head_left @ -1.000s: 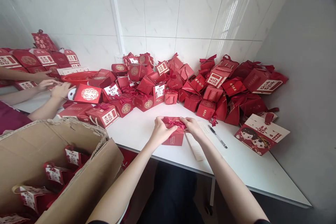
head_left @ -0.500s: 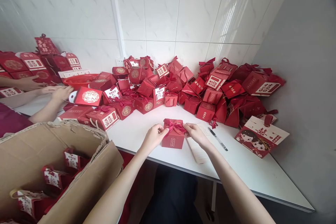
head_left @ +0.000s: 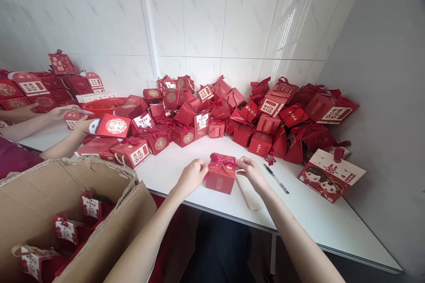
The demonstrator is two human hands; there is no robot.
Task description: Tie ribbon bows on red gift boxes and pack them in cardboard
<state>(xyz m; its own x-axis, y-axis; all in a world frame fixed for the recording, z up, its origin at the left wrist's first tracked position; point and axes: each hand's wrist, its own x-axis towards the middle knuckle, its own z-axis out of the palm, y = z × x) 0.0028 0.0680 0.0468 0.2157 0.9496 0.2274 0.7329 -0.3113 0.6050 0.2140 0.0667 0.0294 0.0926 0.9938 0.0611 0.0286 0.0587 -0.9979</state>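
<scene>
A small red gift box point(head_left: 219, 180) stands upright on the white table in front of me, with gold print on its near side. Across its top runs a dark red ribbon point(head_left: 221, 163), tied in the middle. My left hand point(head_left: 192, 174) pinches the ribbon at the box's left side. On the right, my right hand point(head_left: 249, 169) pinches the other side of the ribbon between thumb and fingers. Close by my right hand lie a paper notebook point(head_left: 247, 190) and, further right, a black pen point(head_left: 276, 178).
Many red gift boxes point(head_left: 186, 110) are heaped along the wall. A printed box point(head_left: 332, 177) stands at the right. At the left, a cardboard carton point(head_left: 146, 203) holds several boxes. A co-worker's hands point(head_left: 79, 126) hold a red box beside a red basin point(head_left: 102, 105).
My hands have drawn the ribbon out flatter to both sides, and the bow's loops look smaller. The co-worker's hands have lifted a red box into view.
</scene>
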